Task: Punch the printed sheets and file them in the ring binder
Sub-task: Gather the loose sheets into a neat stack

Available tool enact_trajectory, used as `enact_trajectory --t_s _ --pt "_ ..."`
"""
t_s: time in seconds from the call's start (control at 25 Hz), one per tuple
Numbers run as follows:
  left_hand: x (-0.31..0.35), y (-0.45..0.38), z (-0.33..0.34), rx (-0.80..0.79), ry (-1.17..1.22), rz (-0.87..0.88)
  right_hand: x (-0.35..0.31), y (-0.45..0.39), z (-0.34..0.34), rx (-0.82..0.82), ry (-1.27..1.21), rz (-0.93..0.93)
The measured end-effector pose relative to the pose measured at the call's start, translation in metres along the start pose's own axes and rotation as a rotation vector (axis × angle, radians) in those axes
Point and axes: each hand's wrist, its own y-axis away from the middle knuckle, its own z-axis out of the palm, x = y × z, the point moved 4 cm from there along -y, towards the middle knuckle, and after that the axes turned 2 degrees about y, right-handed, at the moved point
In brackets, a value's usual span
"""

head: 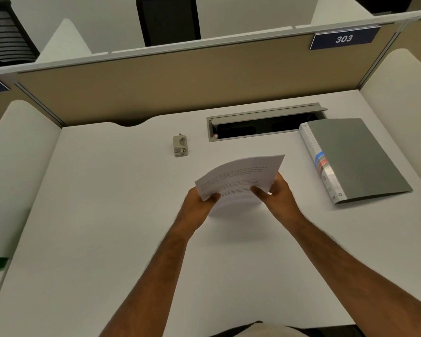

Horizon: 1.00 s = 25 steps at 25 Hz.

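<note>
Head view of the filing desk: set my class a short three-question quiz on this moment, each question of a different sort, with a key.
1. True or false: the ring binder lies closed on the desk.
2. Multiple choice: the printed sheets are held by A) the left hand alone, B) the right hand alone, C) both hands.
3. Fill in: the hole punch stands to the ___ of the cable tray.

Key: 1 true; 2 C; 3 left.
</note>
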Motion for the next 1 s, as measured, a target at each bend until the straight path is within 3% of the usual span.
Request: enact_trajectory --t_s 0.36,0.64,1.0 --pt "-0.012 -0.019 -0.003 0.031 0.067 -0.076 0.003 -0.015 -0.001 -0.069 0.058 0.030" --pt "-0.025 -0.042 -0.002 0.049 0.147 -0.145 0.022 -0.033 -0.002 -0.052 -0.080 0.159" --pt "-0.058 -0.071 0.004 0.041 0.146 -0.280 0.051 -0.046 0.007 -0.087 -0.048 0.255"
